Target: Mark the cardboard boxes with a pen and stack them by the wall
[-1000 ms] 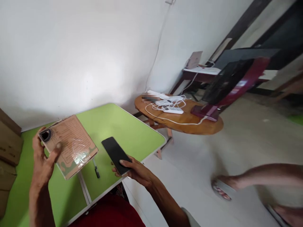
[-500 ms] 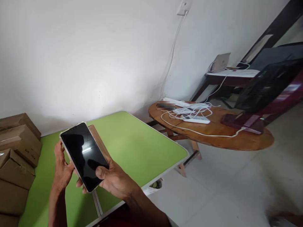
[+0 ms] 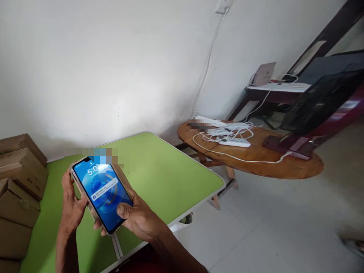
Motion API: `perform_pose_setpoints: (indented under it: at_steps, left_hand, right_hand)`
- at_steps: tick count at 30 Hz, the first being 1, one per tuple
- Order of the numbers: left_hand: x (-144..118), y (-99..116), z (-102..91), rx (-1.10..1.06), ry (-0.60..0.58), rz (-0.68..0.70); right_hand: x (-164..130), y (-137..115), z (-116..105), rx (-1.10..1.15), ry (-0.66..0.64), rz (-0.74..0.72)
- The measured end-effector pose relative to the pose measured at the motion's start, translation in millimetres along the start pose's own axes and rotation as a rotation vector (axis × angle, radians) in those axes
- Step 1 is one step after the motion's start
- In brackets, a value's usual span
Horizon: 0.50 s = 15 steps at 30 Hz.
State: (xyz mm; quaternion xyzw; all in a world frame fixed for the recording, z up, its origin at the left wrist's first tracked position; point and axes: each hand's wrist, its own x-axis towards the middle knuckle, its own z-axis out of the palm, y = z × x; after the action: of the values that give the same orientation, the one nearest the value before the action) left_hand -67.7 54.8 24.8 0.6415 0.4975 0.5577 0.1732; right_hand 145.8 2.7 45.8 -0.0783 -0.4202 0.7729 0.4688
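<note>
A smartphone (image 3: 104,206) is tilted above the green table, its blue lock screen lit with a clock and a notification. My right hand (image 3: 142,222) is closed around its lower part, thumb resting on the glass near the bottom right corner and fingertips showing past the lower left edge. At the phone's left side, my left hand (image 3: 72,206) grips the edge, with some fingers hidden behind it. A brown cardboard piece (image 3: 121,177) shows behind the phone's right edge; whether it is held or lies on the table, I cannot tell.
Cardboard boxes (image 3: 21,174) are stacked on the left of the green table (image 3: 170,174). To the right, an oval wooden table (image 3: 267,167) bears white power strips (image 3: 234,142), tangled cables and a dark fan (image 3: 313,102). A wall socket (image 3: 224,6) is above.
The phone's screen has gone from black to a lit blue lock screen. Both hands keep about the same hold on it, and the view has shifted slightly.
</note>
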Motion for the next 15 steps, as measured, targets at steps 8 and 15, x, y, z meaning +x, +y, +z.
perform_pose_setpoints:
  at_steps: [8, 15]
  left_hand:
    - [8, 27, -1.5, 0.04, -0.009, -0.111]
    - [9, 28, 3.8, 0.062, -0.028, -0.114]
  right_hand:
    - [-61, -29, -57, -0.102, 0.471, -0.176]
    - [-93, -13, -143, -0.56, 0.984, -0.041]
